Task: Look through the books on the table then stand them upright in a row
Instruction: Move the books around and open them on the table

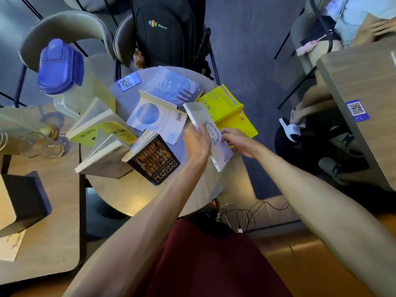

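Observation:
Several books lie scattered on a small round table (137,198). My left hand (198,141) grips the left edge of a white book (221,153), and my right hand (234,139) holds its right side. Under it lies a yellow book (227,108). A pale blue book (171,86) and an open book with a blue circle (154,118) lie behind. A black book reading "NGHI GIAU LAM GIAU" (156,161) lies at the left front. Further left, a yellow-covered book (102,127) and a grey book (102,155) stand tilted.
A big water jug with a blue cap (62,69) stands left of the table. A black backpack (169,28) sits on a chair behind. Glasses (40,144) are on a left table. A seated person's legs (317,103) are at right. Cables (244,213) lie on the floor.

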